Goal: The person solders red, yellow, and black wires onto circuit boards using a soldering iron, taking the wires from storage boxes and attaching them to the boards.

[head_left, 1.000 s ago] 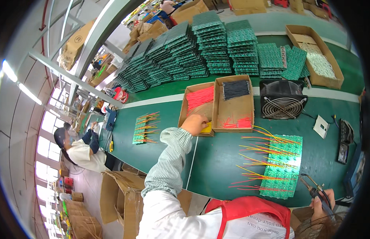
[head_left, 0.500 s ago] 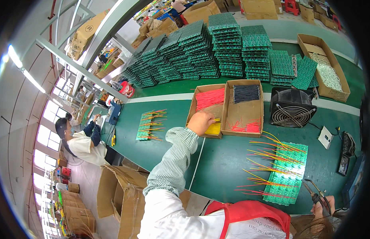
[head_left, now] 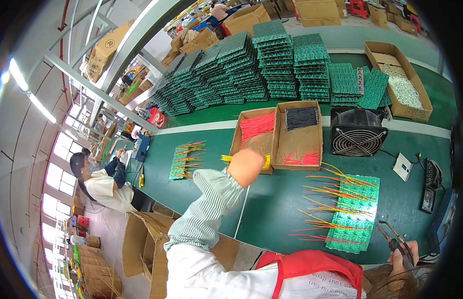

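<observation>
Yellow, thin wires (head_left: 226,158) are poking out on both sides of the bare left hand (head_left: 247,165), which is hovering over the near end of an open brown cardboard box (head_left: 260,142). Its fingers are hiding beneath it, so I cannot tell whether they are pinching anything. The right hand (head_left: 405,256) is closing its fingers around a dark-handled, metal-tipped soldering tool (head_left: 393,243) beside a long green circuit board (head_left: 355,215). Wire ends could be snagging on the cardboard wall if lifted crookedly; a drooping green-and-white striped sleeve (head_left: 201,209) could be bending the red-and-yellow leads (head_left: 325,192) fanning off the board; the bare tip could be marking the board if the right hand dips. A second brown cardboard box (head_left: 296,140) is blocking the rightward path, a square black fan (head_left: 358,135) is standing behind the board, and tall stacks of green circuit boards (head_left: 272,62) are lining the back.
</observation>
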`<state>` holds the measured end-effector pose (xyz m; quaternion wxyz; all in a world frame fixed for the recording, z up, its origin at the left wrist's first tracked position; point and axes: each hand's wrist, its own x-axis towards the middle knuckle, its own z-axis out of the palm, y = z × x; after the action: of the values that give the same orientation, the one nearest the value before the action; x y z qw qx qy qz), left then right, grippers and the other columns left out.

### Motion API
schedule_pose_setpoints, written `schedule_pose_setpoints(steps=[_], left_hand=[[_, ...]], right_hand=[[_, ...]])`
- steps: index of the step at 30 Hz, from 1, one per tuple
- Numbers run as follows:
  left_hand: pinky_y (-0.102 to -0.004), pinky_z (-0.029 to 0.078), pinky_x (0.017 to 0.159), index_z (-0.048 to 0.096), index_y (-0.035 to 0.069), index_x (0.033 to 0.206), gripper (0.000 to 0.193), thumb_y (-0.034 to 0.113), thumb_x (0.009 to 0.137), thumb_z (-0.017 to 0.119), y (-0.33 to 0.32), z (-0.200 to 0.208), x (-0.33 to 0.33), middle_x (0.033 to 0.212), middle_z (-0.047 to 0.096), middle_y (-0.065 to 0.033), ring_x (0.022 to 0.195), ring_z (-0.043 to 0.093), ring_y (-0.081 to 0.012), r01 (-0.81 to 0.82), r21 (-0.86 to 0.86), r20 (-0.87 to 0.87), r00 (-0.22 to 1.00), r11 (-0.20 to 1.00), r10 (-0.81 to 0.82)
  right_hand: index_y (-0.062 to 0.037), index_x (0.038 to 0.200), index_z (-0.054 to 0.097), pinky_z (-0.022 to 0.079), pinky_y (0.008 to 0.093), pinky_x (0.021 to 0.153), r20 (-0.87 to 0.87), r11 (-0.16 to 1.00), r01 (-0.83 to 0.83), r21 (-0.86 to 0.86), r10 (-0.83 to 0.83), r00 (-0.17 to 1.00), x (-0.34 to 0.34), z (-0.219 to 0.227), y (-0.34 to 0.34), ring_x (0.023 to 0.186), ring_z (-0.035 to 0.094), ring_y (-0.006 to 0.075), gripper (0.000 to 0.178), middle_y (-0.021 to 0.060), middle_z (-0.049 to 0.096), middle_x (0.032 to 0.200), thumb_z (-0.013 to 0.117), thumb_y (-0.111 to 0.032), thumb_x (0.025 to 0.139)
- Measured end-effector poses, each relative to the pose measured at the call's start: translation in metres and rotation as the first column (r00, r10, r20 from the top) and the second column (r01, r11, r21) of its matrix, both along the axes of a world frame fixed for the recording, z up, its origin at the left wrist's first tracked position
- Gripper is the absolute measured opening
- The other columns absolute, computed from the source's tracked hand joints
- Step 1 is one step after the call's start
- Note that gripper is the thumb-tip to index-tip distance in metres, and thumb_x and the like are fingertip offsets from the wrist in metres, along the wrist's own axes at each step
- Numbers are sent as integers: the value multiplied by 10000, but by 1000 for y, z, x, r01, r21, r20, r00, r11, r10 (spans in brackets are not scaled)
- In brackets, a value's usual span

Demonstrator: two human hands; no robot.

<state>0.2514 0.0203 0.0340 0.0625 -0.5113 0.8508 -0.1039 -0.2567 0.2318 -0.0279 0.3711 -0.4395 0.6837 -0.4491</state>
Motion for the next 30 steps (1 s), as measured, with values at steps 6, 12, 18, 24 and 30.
schedule_pose_setpoints(steps=[6,12,18,24,30], left_hand=[[-414,513,562,663,55,664,52,56,643,616,56,-12,-49,701,634,-115,702,633,-291,-50,105,209,977,993,27],[-387,513,544,687,49,684,78,86,645,630,65,-56,-46,690,644,-90,666,636,-271,-107,124,231,970,986,76],[-391,509,551,604,53,724,42,92,739,609,42,-5,-57,648,589,-109,646,622,-281,127,31,-28,992,991,-126],[-438,456,584,513,47,789,132,151,820,590,63,21,-150,693,554,-137,660,574,-327,389,-12,-642,703,921,-306],[-437,469,638,537,6,759,143,133,769,602,78,-7,-220,736,562,-165,705,583,-346,570,163,-706,637,805,-309]], right_hand=[[-60,909,461,431,214,478,22,1000,-31,-1,31,999,8,11,-2,517,516,80,241,47,571,679,601,-245,840],[-60,906,464,424,211,480,51,999,-49,11,48,998,10,12,-5,527,509,76,250,45,565,679,610,-252,838],[-64,927,454,421,214,476,-17,1000,-21,6,22,1000,-9,-9,8,520,505,75,282,44,559,672,618,-276,840],[-67,929,451,407,218,469,23,989,-57,-137,61,998,-8,-14,8,509,500,79,281,41,551,656,621,-270,835],[-66,896,461,393,212,467,53,998,2,-63,1,999,1,8,15,519,494,76,213,35,545,665,605,-201,817]])
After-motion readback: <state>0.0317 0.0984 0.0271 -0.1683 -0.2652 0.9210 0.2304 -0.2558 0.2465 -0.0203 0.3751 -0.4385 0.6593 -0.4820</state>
